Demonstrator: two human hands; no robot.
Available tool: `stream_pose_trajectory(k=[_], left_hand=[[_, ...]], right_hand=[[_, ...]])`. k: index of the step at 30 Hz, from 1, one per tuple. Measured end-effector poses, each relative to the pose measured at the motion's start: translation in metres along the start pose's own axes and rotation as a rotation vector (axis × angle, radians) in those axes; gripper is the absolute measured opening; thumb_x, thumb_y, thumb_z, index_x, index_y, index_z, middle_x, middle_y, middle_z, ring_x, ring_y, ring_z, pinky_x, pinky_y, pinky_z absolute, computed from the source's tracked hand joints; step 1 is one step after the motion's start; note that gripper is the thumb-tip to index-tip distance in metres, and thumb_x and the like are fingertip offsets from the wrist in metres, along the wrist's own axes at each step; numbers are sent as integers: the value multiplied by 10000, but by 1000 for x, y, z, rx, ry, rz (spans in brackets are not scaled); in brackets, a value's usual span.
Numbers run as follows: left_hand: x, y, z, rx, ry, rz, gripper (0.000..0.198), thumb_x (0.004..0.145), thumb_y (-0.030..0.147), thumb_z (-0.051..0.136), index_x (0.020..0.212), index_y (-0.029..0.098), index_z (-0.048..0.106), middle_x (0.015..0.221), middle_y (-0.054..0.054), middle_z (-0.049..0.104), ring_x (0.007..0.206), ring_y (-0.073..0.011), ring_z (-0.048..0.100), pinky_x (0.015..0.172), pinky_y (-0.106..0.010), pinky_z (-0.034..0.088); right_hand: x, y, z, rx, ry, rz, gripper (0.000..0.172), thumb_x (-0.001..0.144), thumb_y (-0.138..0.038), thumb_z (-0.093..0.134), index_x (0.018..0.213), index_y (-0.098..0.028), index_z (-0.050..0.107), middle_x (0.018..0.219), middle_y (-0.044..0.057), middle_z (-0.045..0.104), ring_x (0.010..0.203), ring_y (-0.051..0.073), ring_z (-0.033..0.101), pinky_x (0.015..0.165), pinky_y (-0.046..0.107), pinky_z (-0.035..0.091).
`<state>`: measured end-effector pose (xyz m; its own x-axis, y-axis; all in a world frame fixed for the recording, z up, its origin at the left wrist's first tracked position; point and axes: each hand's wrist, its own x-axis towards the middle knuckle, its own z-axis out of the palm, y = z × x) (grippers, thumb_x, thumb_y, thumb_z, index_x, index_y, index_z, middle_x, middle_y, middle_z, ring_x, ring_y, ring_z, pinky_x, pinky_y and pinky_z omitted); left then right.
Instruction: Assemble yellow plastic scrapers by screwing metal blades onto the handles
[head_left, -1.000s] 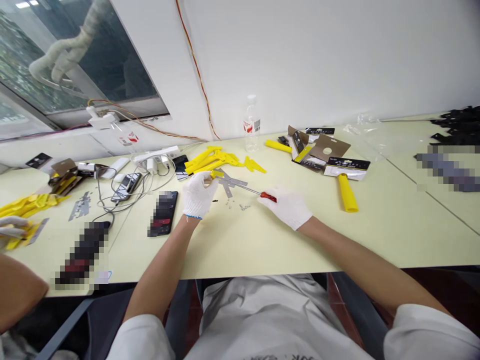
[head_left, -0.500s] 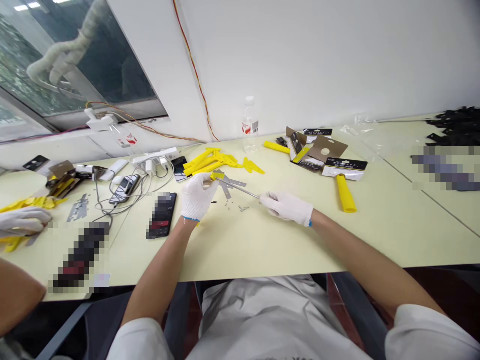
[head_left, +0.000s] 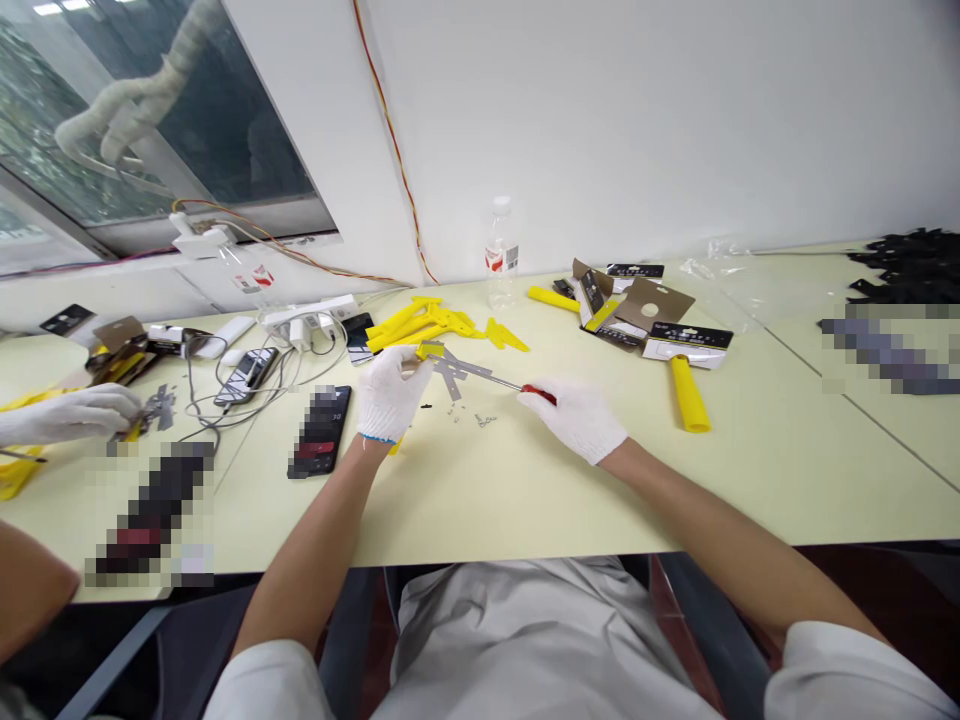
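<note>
The pale green table (head_left: 525, 500) carries everything. Two hands in white gloves rest on it. The right hand (head_left: 581, 418) is closed around a screwdriver (head_left: 510, 383) with a red handle; its thin shaft points left, toward the other hand. The left hand (head_left: 388, 395) pinches a yellow and grey part (head_left: 435, 352) in its fingers, low over the table. A black phone (head_left: 321, 430) lies beside the left wrist. Small screws (head_left: 484, 420) lie loose between the two hands.
</note>
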<state>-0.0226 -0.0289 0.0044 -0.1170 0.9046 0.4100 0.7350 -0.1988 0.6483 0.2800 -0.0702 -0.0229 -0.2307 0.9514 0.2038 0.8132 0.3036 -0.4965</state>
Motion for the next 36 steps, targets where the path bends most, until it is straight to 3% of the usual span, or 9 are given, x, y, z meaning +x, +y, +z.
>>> stream_pose_trajectory(k=[3,8,13,18,22,24,27,32,36], left_hand=[[-1,0,0,-4,2,8,208,935,357,780,1076,203,777,1085,-61,828,996,-252,770,950,-419,635],[-2,2,2,-12,-10,3,181,931,290,778,1081,189,776,1090,-65,819,988,-242,763,930,-408,638],[-1,3,2,-6,9,15,134,934,242,760,1057,194,783,1082,-56,817,1002,-234,757,938,-397,630],[1,-1,1,-3,-6,-28,164,932,285,777,1068,196,800,1043,-57,827,966,-240,774,957,-419,625],[1,-4,1,-6,0,-33,182,930,279,771,1086,193,808,1041,-54,831,949,-233,779,943,-413,631],[1,-5,2,-18,-2,-39,191,929,272,772,1097,188,807,1047,-58,833,950,-234,782,924,-407,639],[1,-4,1,-34,-15,-31,186,941,285,770,1095,184,805,1073,-62,835,962,-235,782,924,-407,645],[1,-2,2,4,-50,-16,194,951,295,779,1095,166,795,1058,-63,827,973,-234,767,929,-409,640],[0,-1,3,14,-63,-19,185,964,305,760,1093,174,784,1075,-59,820,995,-249,765,949,-435,632]], right_hand=[[1,1,-2,105,-94,28,413,1106,-498,503,1082,-226,814,1038,93,819,916,269,729,802,360,483],[3,0,-6,343,-362,167,516,1069,-642,446,885,-214,668,723,16,676,660,189,596,657,315,429],[4,1,-4,301,-161,151,361,854,-545,755,875,-220,598,851,18,707,748,185,604,676,296,420],[0,-2,1,76,-9,13,318,1007,-503,668,943,-202,748,953,94,760,869,253,684,772,350,461],[-1,-5,4,-4,-19,2,351,1088,-475,584,1109,-214,817,1086,131,801,1006,302,732,828,370,493],[-1,-6,3,55,-58,21,355,1098,-460,552,1137,-226,817,1098,120,814,1008,299,739,847,373,500],[1,-7,-2,240,-200,74,429,1104,-518,483,995,-222,775,866,74,768,788,237,687,751,346,485],[1,-6,-10,617,-541,281,480,1026,-698,522,878,-244,569,604,-48,502,452,115,345,476,270,275],[2,0,-3,424,-264,235,363,888,-507,774,858,-243,527,708,-23,604,597,144,525,579,269,383]])
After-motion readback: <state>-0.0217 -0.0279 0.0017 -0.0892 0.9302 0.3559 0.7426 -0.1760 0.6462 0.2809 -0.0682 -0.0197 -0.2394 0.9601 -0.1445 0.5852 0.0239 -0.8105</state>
